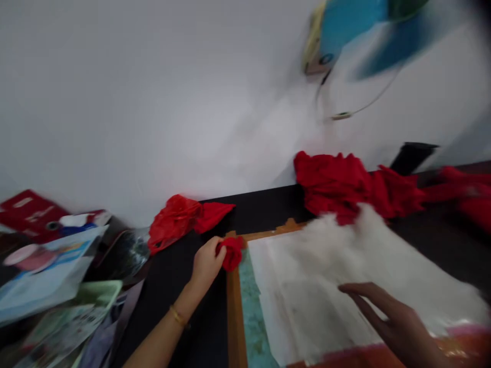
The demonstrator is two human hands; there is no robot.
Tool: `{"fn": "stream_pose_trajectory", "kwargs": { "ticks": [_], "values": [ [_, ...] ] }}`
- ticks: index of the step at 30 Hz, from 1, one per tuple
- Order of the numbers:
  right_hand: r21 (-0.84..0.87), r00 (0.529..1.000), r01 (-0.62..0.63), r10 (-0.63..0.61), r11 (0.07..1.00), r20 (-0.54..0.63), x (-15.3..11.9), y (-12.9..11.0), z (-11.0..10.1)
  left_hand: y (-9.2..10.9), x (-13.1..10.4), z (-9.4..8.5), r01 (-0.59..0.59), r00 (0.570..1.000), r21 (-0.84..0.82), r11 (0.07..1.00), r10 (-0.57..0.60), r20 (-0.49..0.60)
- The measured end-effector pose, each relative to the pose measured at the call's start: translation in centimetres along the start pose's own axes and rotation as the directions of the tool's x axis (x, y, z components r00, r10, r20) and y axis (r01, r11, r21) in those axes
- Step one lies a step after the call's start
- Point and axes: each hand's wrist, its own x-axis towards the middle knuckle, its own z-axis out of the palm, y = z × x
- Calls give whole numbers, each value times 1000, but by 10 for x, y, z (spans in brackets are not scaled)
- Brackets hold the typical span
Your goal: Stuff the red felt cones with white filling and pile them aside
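My left hand (209, 260), with a gold bracelet at the wrist, is closed on a small bunched red cloth (232, 254). The cloth is at the far left corner of a greenish-blue board (255, 317) edged with brown tape (233, 317). Much of the board lies under a white sheet (314, 291), rumpled and blurred toward its far side. My right hand (391, 317) hovers low over this sheet, fingers stretched out and nothing visible in them. Whether its fingertips touch the sheet, I cannot tell.
A red plastic bag (174, 222) and heaped red fabric (345, 184) lie along the wall. At left are a pale green tray (115, 289), a pink round item (30, 257) and a red box (32, 212). Blue objects (349, 23) blur at upper right, with a hanging cord (378, 97).
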Motion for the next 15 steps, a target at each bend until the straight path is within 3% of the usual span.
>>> {"fn": "stream_pose_trajectory", "kwargs": {
  "ticks": [3, 6, 10, 15],
  "values": [
    [-10, 997, -9, 10, 1000, 80, 14, 13, 8, 6, -30, 19, 84, 996, -96, 992, -81, 37],
    [-62, 988, 21, -11, 998, 153, 40, 20, 30, 16, -62, 32, 152, 982, -282, 947, -113, 150],
    [-205, 951, 54, 12, 977, 309, 72, 22, 55, 42, -95, 27, 147, 951, -297, 943, -52, 304],
    [-108, 946, 55, -17, 993, 323, 79, 6, 63, 77, -104, 15, 39, 987, -290, 956, 9, 163]
  ]
}}
